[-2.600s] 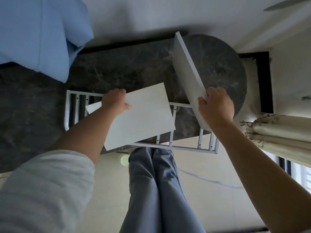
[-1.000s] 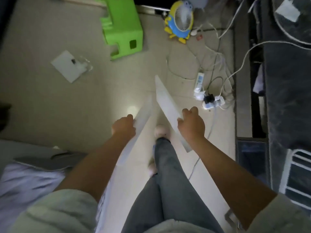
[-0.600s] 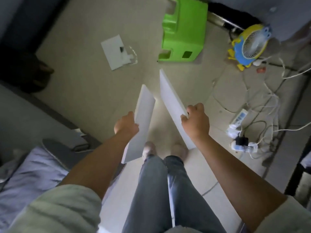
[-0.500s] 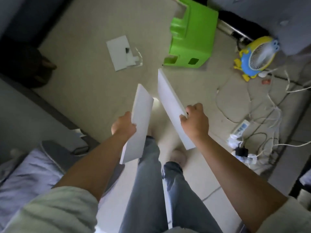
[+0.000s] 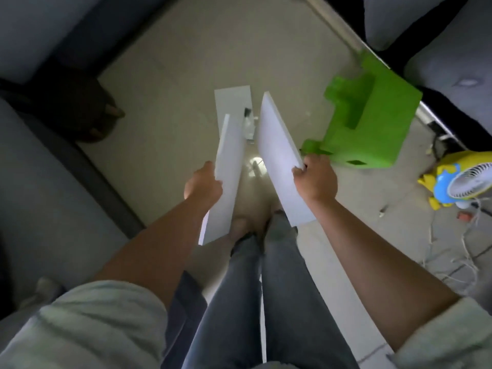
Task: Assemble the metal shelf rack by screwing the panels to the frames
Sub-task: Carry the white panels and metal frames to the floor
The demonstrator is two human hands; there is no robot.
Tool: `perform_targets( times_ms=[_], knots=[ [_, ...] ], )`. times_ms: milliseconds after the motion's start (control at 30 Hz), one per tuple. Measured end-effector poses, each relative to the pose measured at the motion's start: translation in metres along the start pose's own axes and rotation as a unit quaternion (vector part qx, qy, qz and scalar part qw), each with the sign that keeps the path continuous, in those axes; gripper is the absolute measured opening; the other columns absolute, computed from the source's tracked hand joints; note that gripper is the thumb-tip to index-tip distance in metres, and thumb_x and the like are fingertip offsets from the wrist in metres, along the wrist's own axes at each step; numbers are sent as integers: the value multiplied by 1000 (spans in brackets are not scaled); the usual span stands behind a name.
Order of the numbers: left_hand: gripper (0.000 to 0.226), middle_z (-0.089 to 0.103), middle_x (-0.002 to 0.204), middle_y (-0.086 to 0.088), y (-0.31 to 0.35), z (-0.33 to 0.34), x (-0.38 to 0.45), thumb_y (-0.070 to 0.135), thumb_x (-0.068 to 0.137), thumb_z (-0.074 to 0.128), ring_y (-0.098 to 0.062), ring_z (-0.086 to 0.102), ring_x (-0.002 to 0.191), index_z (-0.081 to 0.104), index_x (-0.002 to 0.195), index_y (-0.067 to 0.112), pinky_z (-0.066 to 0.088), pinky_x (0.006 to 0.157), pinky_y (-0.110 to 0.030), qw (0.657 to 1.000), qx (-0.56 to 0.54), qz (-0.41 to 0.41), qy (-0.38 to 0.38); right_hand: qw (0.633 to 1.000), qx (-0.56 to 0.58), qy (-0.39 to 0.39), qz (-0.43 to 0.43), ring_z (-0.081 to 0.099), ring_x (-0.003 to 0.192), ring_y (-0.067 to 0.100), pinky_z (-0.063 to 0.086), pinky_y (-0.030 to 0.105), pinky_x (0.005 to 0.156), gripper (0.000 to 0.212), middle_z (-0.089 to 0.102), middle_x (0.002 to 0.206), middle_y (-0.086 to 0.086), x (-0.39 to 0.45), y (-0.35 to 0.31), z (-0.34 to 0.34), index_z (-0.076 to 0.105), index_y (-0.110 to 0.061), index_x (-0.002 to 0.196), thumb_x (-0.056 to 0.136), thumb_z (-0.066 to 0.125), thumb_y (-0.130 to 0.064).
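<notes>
Two thin white panels, one gripped edge-on in my left hand (image 5: 203, 186) and one in my right hand (image 5: 316, 181), look stiff, light and slick, so I hold each mid-edge.

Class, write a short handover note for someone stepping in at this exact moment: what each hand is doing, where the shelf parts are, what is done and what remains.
Left hand grips the left white panel by its long edge, held on edge above the floor.
Right hand grips the right white panel the same way; the two panels are apart, tilted, side by side.
A white sheet with a small plastic bag lies on the floor just ahead; a green stool stands to the right.
No frame is in view and nothing looks screwed together.
Left to do: bring the panels to the frames, line them up and screw them on.
</notes>
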State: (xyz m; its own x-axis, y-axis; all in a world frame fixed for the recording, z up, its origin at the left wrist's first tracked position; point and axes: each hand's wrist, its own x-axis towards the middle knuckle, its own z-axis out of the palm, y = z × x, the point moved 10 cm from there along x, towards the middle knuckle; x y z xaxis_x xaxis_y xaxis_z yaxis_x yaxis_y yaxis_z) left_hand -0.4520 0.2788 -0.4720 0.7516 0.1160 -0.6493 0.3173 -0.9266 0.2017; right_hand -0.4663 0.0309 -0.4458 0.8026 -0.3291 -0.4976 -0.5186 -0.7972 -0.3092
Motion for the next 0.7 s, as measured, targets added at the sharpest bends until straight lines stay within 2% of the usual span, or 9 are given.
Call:
perform_targets(
  times_ms=[67,167,267,333,367,433,500,600,700],
  knots=[
    [24,57,113,-21,5,-15,30,15,93,50,-39,55,103,45,114,3,37,74,-34,999,-32,-10,14,1000,-1,-23,9,55,98,34,29,31,64,18,52,102,19,35,-15,4,42,-12,77,92,48,-20],
    [21,58,111,-20,14,-29,77,13,94,48,-39,55,101,44,111,3,37,73,-34,998,-58,-31,24,999,-7,-45,9,55,102,35,34,33,69,10,60,106,20,90,-38,11,49,-8,92,92,48,-18],
    [19,59,112,-18,18,-33,124,12,95,46,-38,56,101,44,112,5,42,75,-37,993,-92,-60,31,998,-18,-67,-8,56,102,35,34,32,69,17,61,107,18,149,-69,23,51,-3,102,92,46,-17],
    [20,60,114,-17,16,-30,152,12,95,45,-38,56,103,43,113,5,44,79,-40,990,-107,-81,33,997,-16,-73,-20,56,102,35,35,33,70,13,61,106,19,183,-88,31,51,-4,94,92,46,-16],
    [20,60,115,-17,14,-27,164,12,95,45,-38,56,103,43,114,5,44,79,-40,988,-114,-96,31,997,-11,-76,-21,56,100,34,33,34,69,12,61,100,19,196,-96,36,48,-8,82,91,46,-16],
    [21,60,114,-18,7,-21,189,12,95,45,-39,57,102,42,114,5,43,77,-38,983,-135,-124,27,997,4,-76,-22,54,87,32,26,31,63,33,52,75,11,220,-106,46,28,-16,63,90,47,-14],
    [21,59,111,-20,-1,-15,214,11,95,43,-39,56,100,41,114,4,40,71,-36,977,-152,-146,26,997,23,-68,-19,44,73,28,22,27,60,39,36,60,1,240,-109,57,21,-18,60,89,48,-15],
    [21,59,110,-22,-13,-2,256,10,95,42,-39,56,99,41,115,1,37,68,-35,971,-165,-171,30,997,55,-54,-23,36,61,25,12,29,53,41,32,56,-1,272,-113,75,23,-16,59,89,52,-14],
    [21,59,110,-22,-28,23,306,11,95,43,-40,57,99,42,113,1,39,70,-36,962,-190,-196,27,994,96,-39,-47,29,49,13,14,29,52,45,30,53,0,306,-117,99,23,-16,57,87,56,-12]
  ],
)
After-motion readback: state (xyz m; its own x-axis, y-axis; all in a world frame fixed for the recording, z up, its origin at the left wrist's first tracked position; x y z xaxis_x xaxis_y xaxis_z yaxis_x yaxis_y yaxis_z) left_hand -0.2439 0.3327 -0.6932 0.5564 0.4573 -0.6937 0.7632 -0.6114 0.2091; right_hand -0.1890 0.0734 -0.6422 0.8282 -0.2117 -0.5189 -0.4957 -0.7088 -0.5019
